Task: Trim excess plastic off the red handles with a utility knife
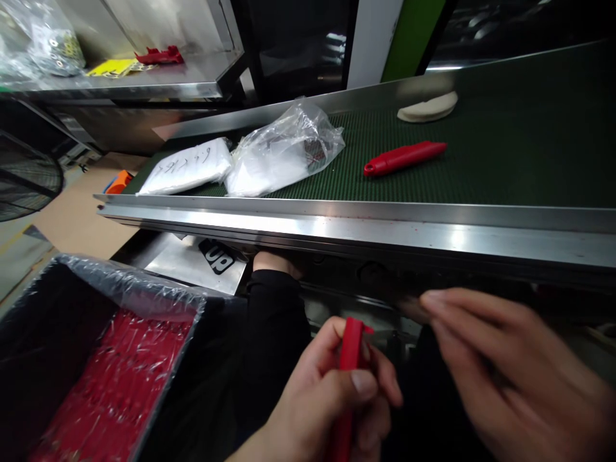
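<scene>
Your left hand (327, 394) grips a slim red plastic piece (353, 343), partly covered by your thumb and cut off below. Your right hand (514, 359), beside it, has its fingertips pinched together; blur hides whether they hold anything. Left of both, a black sticker (217, 256) reads "UP"; beyond, a white plastic packet (187, 168) bears illegible handwriting. Ahead runs a green ribbed conveyor belt (520, 154).

A slim, plain red plastic piece (352, 343) shows at lower centre. Toward upper right, the long dark-green belt (500, 160) has fine ribbed lines.
</scene>
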### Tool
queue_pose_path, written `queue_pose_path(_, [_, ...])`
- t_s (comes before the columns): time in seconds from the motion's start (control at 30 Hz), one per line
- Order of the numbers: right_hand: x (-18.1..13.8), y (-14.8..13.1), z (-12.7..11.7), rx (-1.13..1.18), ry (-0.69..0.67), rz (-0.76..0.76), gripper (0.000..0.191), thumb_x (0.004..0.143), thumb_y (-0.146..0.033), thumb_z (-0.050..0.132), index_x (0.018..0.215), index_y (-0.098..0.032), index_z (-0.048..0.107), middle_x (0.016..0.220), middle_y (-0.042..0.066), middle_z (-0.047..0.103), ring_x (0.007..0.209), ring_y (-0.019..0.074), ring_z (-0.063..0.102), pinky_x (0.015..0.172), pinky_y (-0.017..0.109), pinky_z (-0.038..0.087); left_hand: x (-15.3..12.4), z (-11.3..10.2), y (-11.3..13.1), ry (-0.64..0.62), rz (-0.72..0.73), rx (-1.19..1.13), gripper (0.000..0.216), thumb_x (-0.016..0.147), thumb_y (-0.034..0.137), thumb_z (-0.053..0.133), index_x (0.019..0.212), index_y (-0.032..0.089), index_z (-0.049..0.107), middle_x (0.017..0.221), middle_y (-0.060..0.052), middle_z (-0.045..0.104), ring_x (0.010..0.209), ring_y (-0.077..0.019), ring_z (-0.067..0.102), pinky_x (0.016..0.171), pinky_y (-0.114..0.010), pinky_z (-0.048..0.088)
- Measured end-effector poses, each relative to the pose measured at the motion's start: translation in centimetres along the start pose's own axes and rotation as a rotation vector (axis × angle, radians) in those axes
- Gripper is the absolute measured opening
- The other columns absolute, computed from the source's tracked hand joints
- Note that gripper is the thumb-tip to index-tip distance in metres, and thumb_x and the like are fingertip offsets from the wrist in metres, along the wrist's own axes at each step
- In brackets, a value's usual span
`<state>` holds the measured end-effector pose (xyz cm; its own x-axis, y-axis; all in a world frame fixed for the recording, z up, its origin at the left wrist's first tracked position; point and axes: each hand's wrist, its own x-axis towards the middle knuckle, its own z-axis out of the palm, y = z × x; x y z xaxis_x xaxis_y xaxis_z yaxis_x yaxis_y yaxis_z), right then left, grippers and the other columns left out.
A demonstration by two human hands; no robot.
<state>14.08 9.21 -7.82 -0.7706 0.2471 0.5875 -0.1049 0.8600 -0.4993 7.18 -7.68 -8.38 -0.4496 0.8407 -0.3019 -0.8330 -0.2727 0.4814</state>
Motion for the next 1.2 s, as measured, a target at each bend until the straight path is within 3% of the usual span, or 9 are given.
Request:
queue_pose_path(0.2, [-0.6, -1.6, 0.4, 0.113, -0.157, -0.055, 0.037, 0.087, 0.004, 0.052, 0.117, -0.014, 0.064, 0.117, 0.009, 0.059, 0.108, 0.0157, 0.058, 0.09, 0.03, 0.048, 0.3, 0.1, 0.5, 0.002, -0.056, -0.151, 0.013, 0.089, 0.025, 0.051, 0.099, 0.02, 0.045, 0.09, -0.004, 0.061, 0.041, -0.004, 0.048, 0.033, -0.012, 0.035])
queue_pose_path(0.5, [-0.5, -1.4, 0.7, 0.081, -0.165, -0.116, 0.032, 0.09, 0.0, 0.05, 0.115, -0.013, 0.065, 0.113, 0.009, 0.06, 0.105, 0.0135, 0.058, 0.09, 0.027, 0.045, 0.1, 0.2, 0.5, -0.021, -0.043, -0.169, 0.012, 0.09, 0.022, 0.047, 0.1, 0.018, 0.045, 0.081, -0.005, 0.061, 0.045, -0.0044, 0.047, 0.035, -0.01, 0.039])
queue_pose_path(0.67, [-0.9, -1.3, 0.8, 0.087, -0.151, -0.122, 0.032, 0.089, 0.001, 0.05, 0.114, -0.013, 0.065, 0.112, 0.009, 0.061, 0.104, 0.0144, 0.059, 0.087, 0.027, 0.047, 0.3, -0.3, 0.2, -0.07, -0.039, -0.177, 0.009, 0.09, 0.022, 0.045, 0.099, 0.02, 0.044, 0.085, -0.005, 0.063, 0.044, -0.0049, 0.048, 0.034, -0.011, 0.037])
queue_pose_path(0.77, [-1.0, -1.0, 1.1, 0.072, -0.15, -0.089, 0.033, 0.089, -0.001, 0.052, 0.116, -0.014, 0.065, 0.114, 0.009, 0.061, 0.104, 0.0166, 0.06, 0.087, 0.03, 0.048, -0.2, -0.6, -0.3, -0.095, -0.02, -0.15, 0.011, 0.085, 0.019, 0.053, 0.095, 0.02, 0.047, 0.082, -0.005, 0.064, 0.045, -0.0051, 0.048, 0.039, -0.012, 0.038])
queue_pose_path(0.87, [-0.8, -0.6, 1.1, 0.018, -0.028, 0.035, 0.035, 0.086, 0.001, 0.058, 0.116, -0.017, 0.066, 0.113, 0.007, 0.063, 0.1, 0.0164, 0.062, 0.089, 0.031, 0.048, -1.0, -0.9, -0.8, -0.18, -0.09, -0.119, 0.02, 0.071, 0.017, 0.07, 0.082, 0.015, 0.054, 0.076, -0.005, 0.063, 0.056, -0.0073, 0.054, 0.052, -0.014, 0.041])
queue_pose_path(0.93, [-0.6, -0.4, 0.6, 0.027, 0.016, 0.045, 0.037, 0.084, 0.002, 0.06, 0.115, -0.017, 0.066, 0.112, 0.006, 0.064, 0.098, 0.0156, 0.063, 0.088, 0.029, 0.049, -1.2, -1.1, -0.9, -0.179, -0.145, -0.14, 0.023, 0.07, 0.025, 0.073, 0.082, 0.013, 0.058, 0.078, -0.008, 0.065, 0.061, -0.0103, 0.058, 0.056, -0.016, 0.042])
queue_pose_path(1.03, [-0.4, -0.4, -0.2, 0.099, -0.091, -0.07, 0.038, 0.085, 0.001, 0.057, 0.117, -0.018, 0.064, 0.115, 0.007, 0.062, 0.104, 0.018, 0.061, 0.086, 0.031, 0.05, -0.9, -1.8, -0.9, -0.092, -0.139, -0.185, 0.037, 0.084, 0.044, 0.054, 0.099, 0.011, 0.062, 0.075, -0.011, 0.066, 0.054, -0.0132, 0.058, 0.05, -0.018, 0.039])
queue_pose_path(1.1, [-0.3, -0.4, -0.5, 0.125, -0.167, -0.135, 0.039, 0.086, 0.0, 0.055, 0.117, -0.021, 0.063, 0.114, 0.006, 0.062, 0.107, 0.0191, 0.06, 0.086, 0.033, 0.051, -0.4, -2.5, -1.1, -0.145, -0.136, -0.191, 0.048, 0.088, 0.048, 0.043, 0.108, 0.009, 0.062, 0.065, -0.01, 0.065, 0.044, -0.0134, 0.053, 0.044, -0.019, 0.035])
queue_pose_path(1.2, [0.0, -0.2, -0.6, 0.114, -0.21, -0.183, 0.036, 0.087, -0.002, 0.055, 0.114, -0.024, 0.064, 0.108, 0.005, 0.065, 0.104, 0.0193, 0.062, 0.087, 0.036, 0.051, -0.1, -3.5, -1.7, -0.232, -0.177, -0.216, 0.056, 0.085, 0.053, 0.043, 0.107, 0.005, 0.062, 0.055, -0.008, 0.061, 0.036, -0.0119, 0.044, 0.04, -0.02, 0.03])
